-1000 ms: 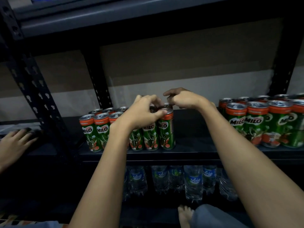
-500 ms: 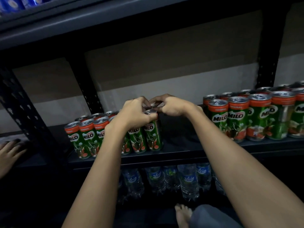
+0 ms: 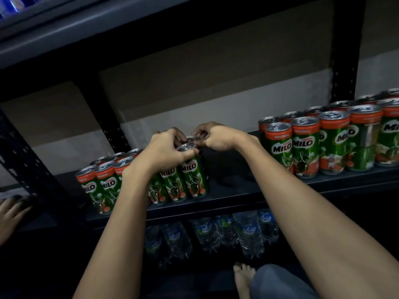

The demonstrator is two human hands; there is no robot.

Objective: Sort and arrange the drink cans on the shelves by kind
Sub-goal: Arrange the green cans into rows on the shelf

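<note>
Dark metal shelf (image 3: 233, 190), flat, matte. Right: glossy cylindrical Milo cans (image 3: 332, 143), two rows. Left: smaller Milo cluster (image 3: 103, 186). Left hand (image 3: 164, 152) curls round near can top (image 3: 187, 147); right hand (image 3: 218, 138) pinches far can rim (image 3: 193, 138).

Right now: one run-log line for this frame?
stage: aligning Milo cans | left hand: grips front can rim | right hand: grips can behind | second Milo group: untouched

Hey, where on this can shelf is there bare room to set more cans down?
Bare shelf lies between the left Milo cluster, where both hands grip cans, and the right Milo rows. Both ends are crowded.
</note>
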